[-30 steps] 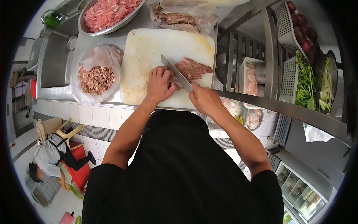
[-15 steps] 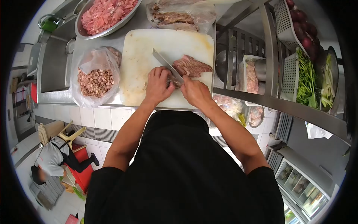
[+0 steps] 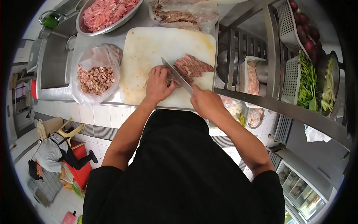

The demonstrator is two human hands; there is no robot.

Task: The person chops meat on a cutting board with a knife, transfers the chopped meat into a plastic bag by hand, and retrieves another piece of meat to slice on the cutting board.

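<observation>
On the white cutting board (image 3: 140, 44) lies a slab of brown cooked meat (image 3: 194, 66). My right hand (image 3: 205, 100) is wrapped round the handle of a knife (image 3: 178, 75), whose blade slants up and left across the board. Left of the blade, my left hand (image 3: 159, 83) presses down with curled fingers on a smaller piece of meat, mostly hidden beneath it. The blade runs between that piece and the larger slab. Whether its edge touches the board, I cannot tell.
A plastic bag of chopped meat (image 3: 96, 80) stands left of the board. Behind are a bowl of raw meat (image 3: 108, 15) and bagged cooked meat (image 3: 179, 18). A metal rack (image 3: 272, 59) borders the right, with greens (image 3: 307, 82). A person (image 3: 50, 155) sits at far left.
My right hand has drawn the knife back, right and slightly down towards my body. My left hand stays on the meat in nearly the same place.
</observation>
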